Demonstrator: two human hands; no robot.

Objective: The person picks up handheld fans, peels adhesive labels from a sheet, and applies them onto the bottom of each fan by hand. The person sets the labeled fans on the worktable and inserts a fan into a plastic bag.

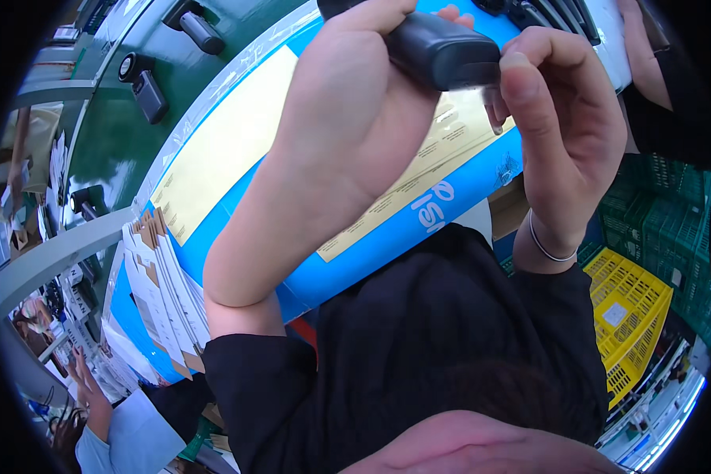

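Note:
My left hand (347, 110) is raised near the top of the view and wraps around a dark grey, rounded handheld device (438, 49). My right hand (565, 118) pinches the device's right end between thumb and fingers; a thin bracelet sits on that wrist. Both hands hover over a blue table surface (419, 229) bearing a large pale yellow sheet (221, 150) with small print. Black sleeves cover my upper arms.
A stack of flat cardboard pieces (162, 284) lies at the blue surface's left end. A green conveyor (134, 142) with black devices runs at upper left. Yellow (632, 316) and green (663, 229) plastic crates stand at right. Another person (110, 426) works at lower left.

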